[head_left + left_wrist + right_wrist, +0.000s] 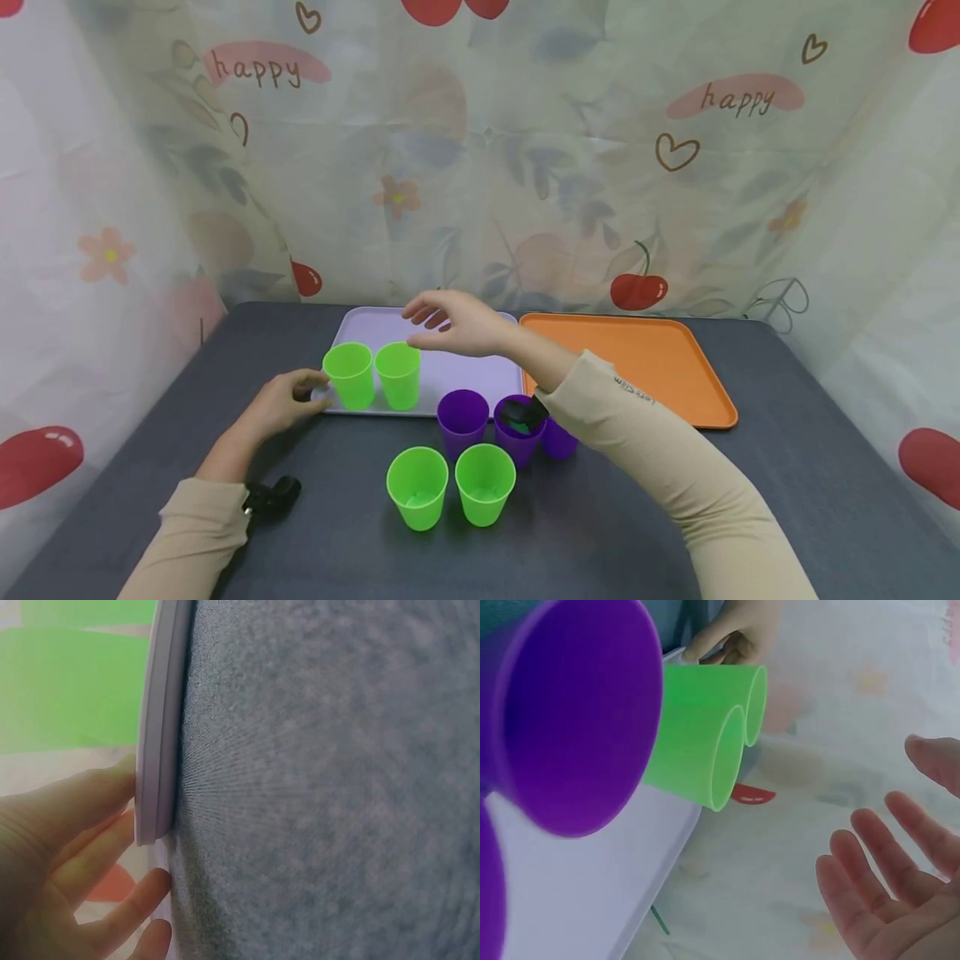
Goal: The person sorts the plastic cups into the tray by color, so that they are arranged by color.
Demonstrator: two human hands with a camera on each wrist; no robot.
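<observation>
Lilac tray [450,373]: two green cups [352,379] upright; left hand [279,406] at corner, perhaps steadying, grip unclear; right hand [461,325] above, fingers extended, empty.

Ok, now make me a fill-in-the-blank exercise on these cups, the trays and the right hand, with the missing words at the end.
1. The lavender tray holds ____ green cups.
2. The other tray is coloured ____.
3. Directly behind the two front green cups, the row of cups is coloured ____.
4. The right hand, up in the air, holds ____.

Missing words: two; orange; purple; nothing.
</observation>
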